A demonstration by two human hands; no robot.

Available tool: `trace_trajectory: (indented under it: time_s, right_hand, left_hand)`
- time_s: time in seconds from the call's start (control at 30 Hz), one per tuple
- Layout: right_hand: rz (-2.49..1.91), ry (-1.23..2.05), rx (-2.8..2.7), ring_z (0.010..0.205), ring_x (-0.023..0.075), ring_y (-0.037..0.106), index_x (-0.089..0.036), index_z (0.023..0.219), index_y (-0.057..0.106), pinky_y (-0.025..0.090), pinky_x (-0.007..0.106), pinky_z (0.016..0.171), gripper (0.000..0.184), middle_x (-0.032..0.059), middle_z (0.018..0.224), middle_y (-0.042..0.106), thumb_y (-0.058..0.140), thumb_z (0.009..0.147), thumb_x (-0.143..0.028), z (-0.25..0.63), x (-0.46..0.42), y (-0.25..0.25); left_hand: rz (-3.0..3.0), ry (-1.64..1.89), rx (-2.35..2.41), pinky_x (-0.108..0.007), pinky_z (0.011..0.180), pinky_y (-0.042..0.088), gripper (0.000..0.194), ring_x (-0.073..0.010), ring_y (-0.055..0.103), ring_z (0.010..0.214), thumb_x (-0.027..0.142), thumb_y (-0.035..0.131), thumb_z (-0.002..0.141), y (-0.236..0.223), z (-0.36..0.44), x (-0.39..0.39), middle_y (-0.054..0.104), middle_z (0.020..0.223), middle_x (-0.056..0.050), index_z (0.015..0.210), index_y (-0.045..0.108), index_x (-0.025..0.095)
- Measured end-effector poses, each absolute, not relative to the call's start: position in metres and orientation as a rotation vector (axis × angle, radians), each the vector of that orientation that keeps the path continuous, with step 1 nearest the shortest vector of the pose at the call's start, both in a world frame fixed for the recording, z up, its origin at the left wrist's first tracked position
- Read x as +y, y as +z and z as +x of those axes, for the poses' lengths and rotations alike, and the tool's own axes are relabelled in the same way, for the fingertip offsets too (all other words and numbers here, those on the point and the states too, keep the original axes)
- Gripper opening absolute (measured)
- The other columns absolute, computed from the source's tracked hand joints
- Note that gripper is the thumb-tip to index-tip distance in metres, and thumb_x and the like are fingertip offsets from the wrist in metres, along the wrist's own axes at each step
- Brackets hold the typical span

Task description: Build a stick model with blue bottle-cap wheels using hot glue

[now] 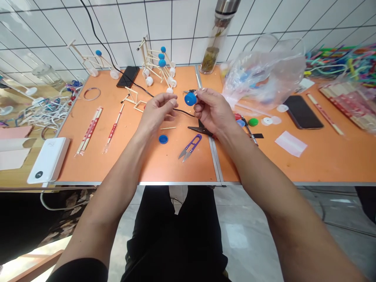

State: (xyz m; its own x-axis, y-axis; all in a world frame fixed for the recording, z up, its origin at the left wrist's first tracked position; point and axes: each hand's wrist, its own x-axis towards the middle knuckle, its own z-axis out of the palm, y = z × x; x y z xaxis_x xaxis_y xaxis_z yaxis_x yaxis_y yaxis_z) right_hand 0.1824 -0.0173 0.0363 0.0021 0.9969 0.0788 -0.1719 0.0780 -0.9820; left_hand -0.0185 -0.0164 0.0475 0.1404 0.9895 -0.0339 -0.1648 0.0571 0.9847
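My right hand (212, 109) pinches a blue bottle cap (190, 99) above the table, its round face toward me with a small pale spot on it. To its left, my left hand (160, 111) is loosely curled, thumb and index tips close together; anything between them is too small to make out. Below the hands lie a second blue cap (163, 139), a short wooden stick piece (168, 128), purple thread snips (190, 148) and dark-jawed pliers (201, 129), partly hidden by my right hand.
Wheeled stick frames (161, 62) stand near the tiled wall, beside a phone (128, 76) and a tall tea bottle (216, 43). A plastic bag (264, 74) and another phone (304, 112) lie right. Wrapped chopsticks (89, 131) and a white power bank (48, 160) are left. A black cable (100, 39) crosses behind.
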Motion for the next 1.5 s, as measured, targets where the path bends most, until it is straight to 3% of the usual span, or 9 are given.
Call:
trace_trajectory:
  time_s: [0.1, 0.2, 0.5, 0.63, 0.77, 0.93, 1.1, 1.3, 1.5]
  right_hand:
    - [-1.034, 1.164, -1.135, 0.064, 0.0107, 0.064, -0.026, 0.086, 0.056, 0.05, 0.022, 0.055, 0.049, -0.003, 0.079, 0.067, 0.086, 0.099, -0.063, 0.187, -0.016, 0.038]
    - [-1.061, 1.126, -1.17, 0.062, 0.0112, 0.063, -0.026, 0.086, 0.057, 0.05, 0.023, 0.054, 0.049, -0.0022, 0.077, 0.066, 0.086, 0.098, -0.064, 0.187, -0.015, 0.038]
    - [-1.057, 1.041, -1.326, 0.068, 0.0122, 0.059, -0.025, 0.081, 0.067, 0.054, 0.026, 0.062, 0.044, -0.0014, 0.078, 0.067, 0.098, 0.087, -0.054, 0.183, -0.019, 0.033]
    - [-1.033, 1.075, -1.358, 0.079, 0.0133, 0.064, -0.024, 0.082, 0.07, 0.058, 0.026, 0.07, 0.04, -0.0011, 0.084, 0.071, 0.1, 0.085, -0.051, 0.183, -0.018, 0.031]
    - [-1.011, 1.25, -1.303, 0.088, 0.0148, 0.074, -0.023, 0.082, 0.068, 0.062, 0.025, 0.072, 0.043, 0.0026, 0.094, 0.081, 0.102, 0.084, -0.05, 0.181, -0.019, 0.031]
    - [-0.987, 1.386, -1.231, 0.082, 0.0146, 0.077, -0.025, 0.087, 0.062, 0.066, 0.024, 0.066, 0.051, 0.0024, 0.096, 0.084, 0.103, 0.082, -0.055, 0.176, -0.023, 0.031]
    - [-0.998, 1.436, -1.209, 0.077, 0.0168, 0.081, -0.026, 0.091, 0.06, 0.068, 0.026, 0.061, 0.057, 0.0006, 0.097, 0.083, 0.102, 0.079, -0.063, 0.174, -0.025, 0.03]
    - [-1.059, 1.393, -1.27, 0.074, 0.0143, 0.078, -0.025, 0.093, 0.068, 0.059, 0.019, 0.054, 0.044, 0.0013, 0.092, 0.082, 0.099, 0.088, -0.056, 0.175, -0.028, 0.035]
    - [-1.097, 1.353, -1.348, 0.074, 0.0152, 0.074, -0.024, 0.092, 0.072, 0.062, 0.024, 0.059, 0.037, 0.0041, 0.092, 0.079, 0.096, 0.092, -0.052, 0.172, -0.031, 0.032]
  left_hand:
    - [1.494, 1.17, 1.196, -0.029, 0.084, 0.058, 0.008, -0.0191, 0.071, 0.09, 0.018, 0.086, 0.09, 0.062, -0.031, -0.022, 0.076, 0.09, -0.004, 0.088, 0.079, 0.021]
    - [1.968, 0.903, 1.361, -0.039, 0.097, 0.055, 0.008, -0.0262, 0.07, 0.102, 0.018, 0.087, 0.088, 0.077, -0.04, -0.042, 0.077, 0.1, -0.007, 0.091, 0.08, 0.021]
    - [2.288, 0.064, 1.764, -0.043, 0.078, 0.05, 0.025, -0.0371, 0.075, 0.112, 0.024, 0.066, 0.101, 0.049, -0.048, -0.095, 0.073, 0.13, -0.015, 0.121, 0.08, 0.025]
    - [2.275, 0.23, 1.727, -0.044, 0.083, 0.053, 0.022, -0.0348, 0.074, 0.107, 0.019, 0.063, 0.099, 0.036, -0.052, -0.093, 0.073, 0.123, -0.016, 0.112, 0.08, 0.021]
    - [2.015, 0.704, 1.61, -0.04, 0.09, 0.056, 0.01, -0.0248, 0.07, 0.093, 0.017, 0.075, 0.09, 0.032, -0.065, -0.083, 0.074, 0.101, -0.007, 0.098, 0.075, 0.023]
    - [1.29, 1.178, 1.21, -0.03, 0.079, 0.062, 0.029, -0.0138, 0.069, 0.073, 0.012, 0.088, 0.075, 0.046, -0.062, -0.054, 0.07, 0.081, 0.003, 0.085, 0.063, 0.023]
    - [0.852, 1.252, 0.966, -0.032, 0.1, 0.07, 0.032, -0.0143, 0.083, 0.087, 0.013, 0.092, 0.078, 0.055, -0.038, -0.015, 0.08, 0.086, 0.002, 0.089, 0.063, 0.022]
    - [0.724, 1.261, 0.935, -0.026, 0.096, 0.071, 0.027, -0.0141, 0.087, 0.091, 0.012, 0.09, 0.085, 0.036, -0.026, 0.001, 0.085, 0.089, -0.001, 0.085, 0.064, 0.019]
    - [0.659, 1.256, 0.949, -0.027, 0.1, 0.073, 0.012, -0.0248, 0.088, 0.115, 0.021, 0.088, 0.096, 0.026, -0.031, 0.01, 0.088, 0.1, -0.009, 0.103, 0.078, 0.018]
